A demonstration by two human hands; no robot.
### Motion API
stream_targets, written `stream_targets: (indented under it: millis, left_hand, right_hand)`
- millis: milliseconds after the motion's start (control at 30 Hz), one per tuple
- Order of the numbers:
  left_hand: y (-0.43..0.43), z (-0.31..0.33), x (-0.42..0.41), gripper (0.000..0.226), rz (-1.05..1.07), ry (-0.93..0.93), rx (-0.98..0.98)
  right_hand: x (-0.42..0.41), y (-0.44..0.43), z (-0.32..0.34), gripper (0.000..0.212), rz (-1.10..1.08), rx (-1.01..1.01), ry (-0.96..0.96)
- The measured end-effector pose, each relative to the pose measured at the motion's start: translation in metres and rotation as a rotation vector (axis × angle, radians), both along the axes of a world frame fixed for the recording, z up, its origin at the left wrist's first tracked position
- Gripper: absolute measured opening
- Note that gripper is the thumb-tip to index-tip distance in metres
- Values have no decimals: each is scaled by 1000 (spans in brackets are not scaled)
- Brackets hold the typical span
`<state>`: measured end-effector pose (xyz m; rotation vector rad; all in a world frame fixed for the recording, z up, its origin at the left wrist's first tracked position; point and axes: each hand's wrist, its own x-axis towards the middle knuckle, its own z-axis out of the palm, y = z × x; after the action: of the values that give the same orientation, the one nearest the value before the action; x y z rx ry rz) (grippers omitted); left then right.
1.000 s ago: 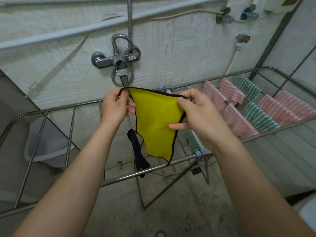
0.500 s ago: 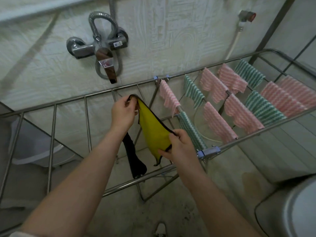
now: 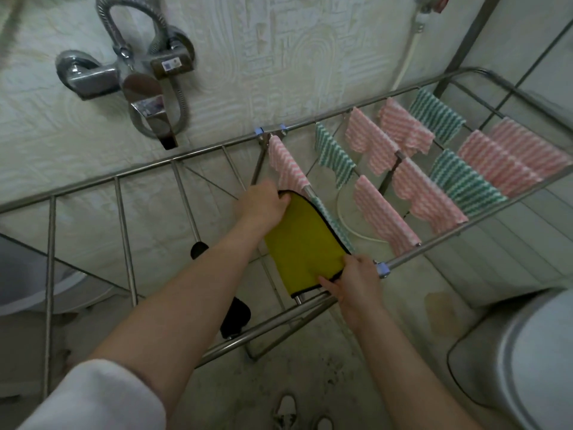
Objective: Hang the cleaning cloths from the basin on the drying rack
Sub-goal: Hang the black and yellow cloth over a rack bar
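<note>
Draping step: the yellow cloth (image 3: 302, 243) is laid over a rod of the drying rack (image 3: 201, 152), with striped cloths (image 3: 381, 212) at its 2 o'clock. The left hand (image 3: 263, 204) grips the far corner and the right hand (image 3: 350, 282) pinches the near edge (long axis 11 to 5 o'clock, along the rod). Next, probably: level both sides, then release.

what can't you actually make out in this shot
Head view:
- black cloth: middle hidden behind the left forearm.
- rail under the yellow cloth: covered by it, except the near end.
- grey tub: cut off by the bottom right edge; inside not visible.
</note>
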<state>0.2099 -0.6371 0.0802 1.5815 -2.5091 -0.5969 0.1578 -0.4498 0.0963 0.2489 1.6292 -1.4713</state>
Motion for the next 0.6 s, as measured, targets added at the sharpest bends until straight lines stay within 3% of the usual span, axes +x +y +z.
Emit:
stream_targets:
  millis: [133, 200, 267, 333, 400, 500, 600]
  left_hand:
    - [-2, -5, 0, 45, -113, -79, 102]
    - [-1, -2, 9, 52, -96, 78, 119]
    - [-2, -1, 25, 44, 46, 320, 40]
    - [-8, -8, 43, 29, 226, 455, 8]
    - [-14, -20, 55, 20, 330, 488, 150]
    - [-14, -32, 57, 21, 378, 622, 442]
    - [-15, -33, 57, 21, 383, 642, 439]
  right_hand:
    - [4, 2, 3, 36, 231, 88, 219]
    - [8, 5, 1, 46, 454, 142, 479]
    - [11, 7, -6, 51, 589, 167, 778]
    - [14, 4, -12, 39, 687, 218, 976]
    - [21, 0, -16, 26, 838, 290, 1024]
    - [30, -1, -19, 26, 1007, 373, 1090]
    - [33, 0, -21, 24, 993, 351, 1085]
